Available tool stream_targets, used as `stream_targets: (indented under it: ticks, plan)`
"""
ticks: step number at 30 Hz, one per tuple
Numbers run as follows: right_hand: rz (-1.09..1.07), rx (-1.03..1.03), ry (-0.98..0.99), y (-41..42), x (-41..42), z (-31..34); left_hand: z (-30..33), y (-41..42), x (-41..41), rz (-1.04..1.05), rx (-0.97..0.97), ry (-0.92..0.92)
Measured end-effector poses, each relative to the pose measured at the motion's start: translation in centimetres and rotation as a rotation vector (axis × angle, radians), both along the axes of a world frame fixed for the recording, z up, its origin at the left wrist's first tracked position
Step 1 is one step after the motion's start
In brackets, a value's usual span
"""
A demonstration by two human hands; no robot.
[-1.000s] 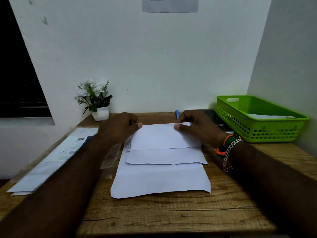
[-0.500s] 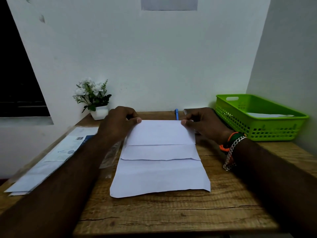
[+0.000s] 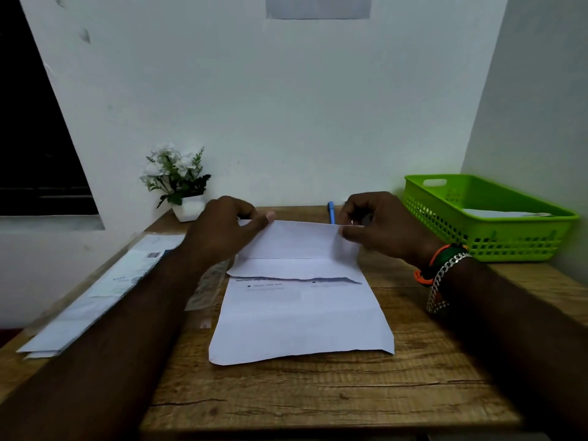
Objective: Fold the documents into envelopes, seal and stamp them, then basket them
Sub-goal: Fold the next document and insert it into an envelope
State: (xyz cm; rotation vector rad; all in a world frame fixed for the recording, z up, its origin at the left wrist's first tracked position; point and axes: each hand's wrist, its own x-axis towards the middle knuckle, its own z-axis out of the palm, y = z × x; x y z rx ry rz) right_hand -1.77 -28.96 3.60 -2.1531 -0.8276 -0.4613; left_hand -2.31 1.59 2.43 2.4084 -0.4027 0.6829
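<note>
A white document [image 3: 302, 319] lies on the wooden desk [image 3: 318, 393] in front of me, its far part folded back toward me. My left hand [image 3: 222, 230] pinches the far left corner of the folded flap [image 3: 296, 241]. My right hand [image 3: 381, 224] pinches the far right corner. The flap is lifted a little, and printed lines show beneath its free edge. A green basket [image 3: 515, 246] stands at the right with a white envelope [image 3: 506, 213] inside.
A clear plastic pack of envelopes [image 3: 95, 297] lies along the desk's left edge. A small white pot of flowers [image 3: 178, 183] stands at the back left. A blue pen [image 3: 331, 211] lies at the back, between my hands. White walls close the back and right.
Both hands have raised the folded flap's far edge off the desk. The flap's free edge now shows printed lines on the sheet beneath it.
</note>
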Motion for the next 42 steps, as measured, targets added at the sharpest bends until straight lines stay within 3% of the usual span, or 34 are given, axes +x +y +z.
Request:
stream_targets:
  ticks: [5,9,12,15,22,29,36,42]
  plan:
    - [0.107,-0.135,0.027,0.3,-0.3,-0.1,-0.1,-0.5,-0.5,-0.145,-0.044,0.196]
    - [0.134,-0.282,0.045,0.7,0.1,-0.8,-0.4,-1.3,-1.0,-0.214,0.058,0.311]
    - [0.117,-0.401,0.109,0.9,0.1,-1.4,-0.9,-1.8,-1.2,-0.171,0.140,0.316]
    - [0.113,-0.367,0.162,1.3,0.1,-1.6,-0.9,-1.8,-1.1,-0.151,0.143,0.326]
    - [0.008,-0.506,-0.012,3.0,0.3,-3.2,-1.1,-2.9,-1.2,-0.126,0.230,0.294]
    - [-0.038,-0.538,-0.045,3.8,-0.3,-3.1,-2.5,-5.5,-0.7,-0.181,0.392,0.193]
    - [-0.081,-0.549,-0.027,3.6,0.2,-3.3,-0.4,-4.1,-1.8,0.033,0.451,0.239]
    - [-0.086,-0.532,-0.024,3.6,0.4,-3.3,1.1,-3.3,-2.2,0.277,0.632,0.295]
